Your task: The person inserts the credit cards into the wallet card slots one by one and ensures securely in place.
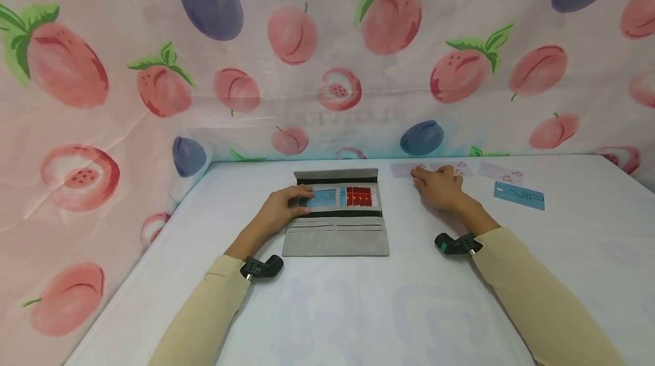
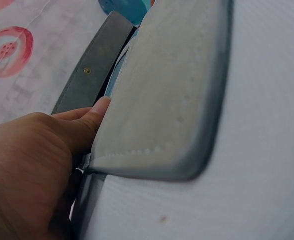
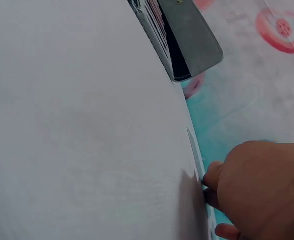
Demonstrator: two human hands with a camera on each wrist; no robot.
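An open grey wallet lies flat in the middle of the white table, with a blue card and red cards in its upper slots. My left hand rests on the wallet's left side, fingers laid over the blue card; in the left wrist view its thumb presses against the wallet flap edge. My right hand is to the right of the wallet, its curled fingertips on a pale pink card. In the right wrist view the right hand pinches the pale card's edge, slightly raised.
A second pale pink card and a blue VIP card lie right of my right hand. Fruit-print cloth walls the back and left. The table's left edge runs close to my left arm.
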